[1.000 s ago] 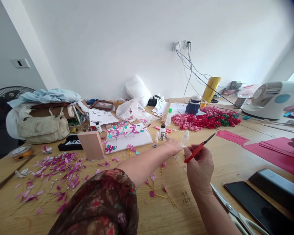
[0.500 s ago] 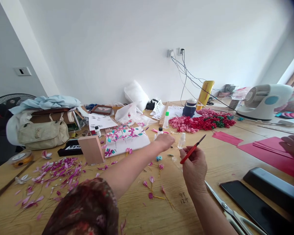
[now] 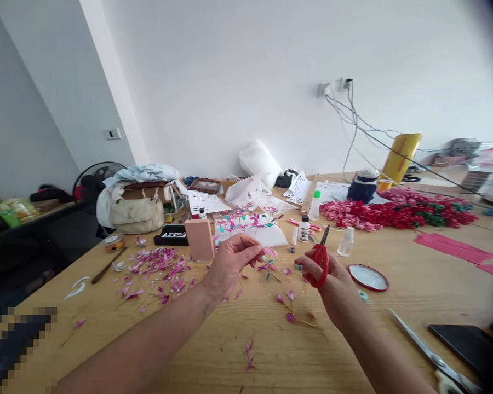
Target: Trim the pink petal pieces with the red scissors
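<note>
My left hand (image 3: 235, 262) is over the middle of the table, thumb and fingers pinched together. At its fingertips is a pale pink flower petal (image 3: 271, 251); any wire on it is too fine to make out. My right hand (image 3: 332, 276) grips small red-handled scissors (image 3: 320, 268), their dark tips pointing up and away. Below and between the hands, a wired flower sprig (image 3: 291, 317) with pink buds lies on the wood. A heap of magenta petals (image 3: 164, 268) spreads to the left of my left hand.
A clear bottle (image 3: 345, 242), a black-capped bottle (image 3: 304, 229) and a red-rimmed round dish (image 3: 368, 277) stand near my right hand. Large scissors (image 3: 433, 355) and a phone (image 3: 466, 342) lie at lower right. A pinkish block (image 3: 200, 241) stands upright at left.
The view has swung left. My left hand has drawn back from the bottles and now pinches a pink petal. The small scissors have turned more upright in my right hand.
</note>
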`<state>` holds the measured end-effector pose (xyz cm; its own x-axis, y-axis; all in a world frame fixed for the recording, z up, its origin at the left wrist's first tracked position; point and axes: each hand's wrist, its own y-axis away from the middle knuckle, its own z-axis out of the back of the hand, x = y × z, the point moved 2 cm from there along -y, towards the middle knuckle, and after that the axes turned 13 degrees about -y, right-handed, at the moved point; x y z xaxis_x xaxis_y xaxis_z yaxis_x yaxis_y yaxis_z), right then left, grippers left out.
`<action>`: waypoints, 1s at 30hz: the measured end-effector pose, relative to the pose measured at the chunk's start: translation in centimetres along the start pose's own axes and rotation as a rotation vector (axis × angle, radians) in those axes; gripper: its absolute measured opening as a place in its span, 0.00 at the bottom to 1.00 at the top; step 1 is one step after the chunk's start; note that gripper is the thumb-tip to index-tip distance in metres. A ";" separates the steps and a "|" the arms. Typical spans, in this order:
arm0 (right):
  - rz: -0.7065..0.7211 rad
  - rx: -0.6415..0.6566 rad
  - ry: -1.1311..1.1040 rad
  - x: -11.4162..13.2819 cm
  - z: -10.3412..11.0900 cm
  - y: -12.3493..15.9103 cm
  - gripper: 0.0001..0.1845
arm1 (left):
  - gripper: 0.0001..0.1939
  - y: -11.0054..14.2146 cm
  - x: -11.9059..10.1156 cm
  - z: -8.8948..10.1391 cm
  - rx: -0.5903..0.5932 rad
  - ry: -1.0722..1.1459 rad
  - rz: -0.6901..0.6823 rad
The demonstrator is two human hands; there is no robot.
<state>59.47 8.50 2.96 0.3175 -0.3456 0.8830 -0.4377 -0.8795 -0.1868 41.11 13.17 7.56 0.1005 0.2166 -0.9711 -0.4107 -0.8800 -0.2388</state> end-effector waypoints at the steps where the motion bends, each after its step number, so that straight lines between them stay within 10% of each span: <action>1: -0.042 0.053 -0.020 0.3 -1.0 0.8 0.17 | 0.08 1.0 -0.1 0.5 -0.028 0.005 0.000; 15: -0.301 0.218 -0.151 0.7 -8.2 8.9 0.17 | 0.04 10.1 -0.4 2.4 -0.245 -0.463 -0.406; 25: -0.190 0.367 0.290 3.4 -9.0 7.8 0.21 | 0.10 12.3 0.4 5.8 -0.106 -0.071 0.145; 30: -0.191 0.560 0.418 3.5 -10.2 7.8 0.14 | 0.12 12.0 -0.7 5.3 0.028 -0.189 0.161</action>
<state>48.57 3.78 9.02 -0.0517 -0.1141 0.9921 0.1256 -0.9863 -0.1069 31.35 4.69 5.34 -0.1389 0.1522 -0.9785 -0.4329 -0.8980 -0.0782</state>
